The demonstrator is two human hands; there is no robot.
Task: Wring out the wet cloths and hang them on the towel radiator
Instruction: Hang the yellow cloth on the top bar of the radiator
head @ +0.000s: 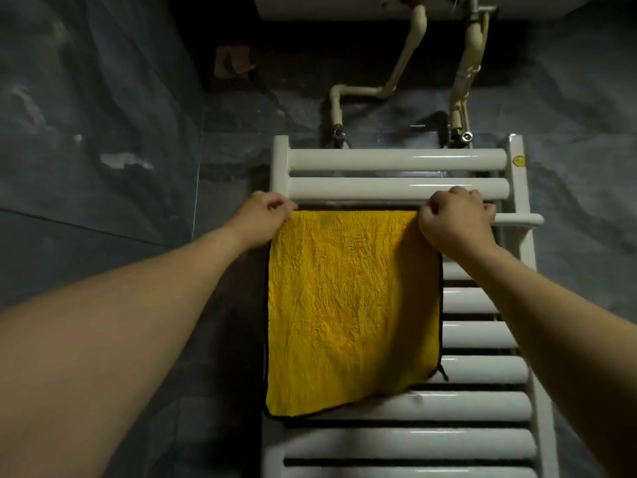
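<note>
Left hand [265,215] pinched on upper-left corner of yellow square terry cloth with dark trim [351,305], fingers curled. Right hand [455,219] clamped on upper-right corner, knuckles up, fingertips over the rail. Cloth draped on white tubular towel radiator [396,158], hung from the bar just under the two top bars, lying flat down the left side. Top edge left-to-right along that bar, spanning hand to hand; each hand equally near, at its own corner. Bottom edge slanted, left corner lower. Likely next: slight levelling tug, then letting go. Cream plastic pipes [413,39] above, dark grey marbled tiles [103,132] behind.
</note>
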